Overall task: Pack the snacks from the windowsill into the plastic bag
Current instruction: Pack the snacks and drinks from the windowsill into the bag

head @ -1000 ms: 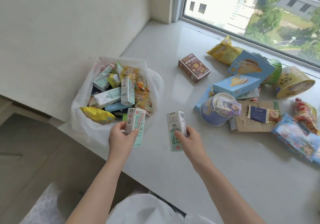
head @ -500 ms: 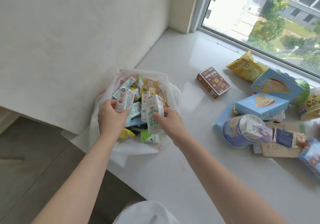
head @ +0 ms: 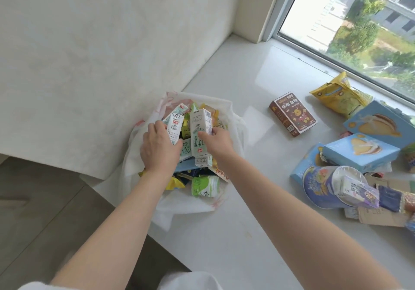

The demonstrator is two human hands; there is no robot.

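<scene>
A: Entry, head view. Both hands over the crumpled white plastic bag (head: 233,119) at the left end of the pale stone windowsill (head: 247,233). Left hand (head: 158,149) has fingers curled round a small white-and-green milk carton with a red label (head: 174,128); thumb side wraps its lower edge.

B: And the right?

A: Right hand (head: 219,142) pinches a taller white-and-green milk carton with printed text (head: 200,132) between thumb and curled fingers, carton upright, base among the packed items.

B: Why upright?

A: My reading: the bag is near full, so cartons are slotted on end into gaps between packets rather than laid flat. Another green-and-white carton (head: 205,186) lies near the bag mouth on its side.

B: Remaining stock?

A: Well apart to the right, on the sill: brown rectangular biscuit box with a bear print (head: 293,113), yellow crinkled snack pouch (head: 340,96), two light-blue cake boxes, the nearer one (head: 360,151), and a blue round tub with a clear lid (head: 327,188). Task is partway; a fair pile unpacked.

B: Risk?

A: Bag walls are slack; overfilling may spill toward the sill edge.
</scene>
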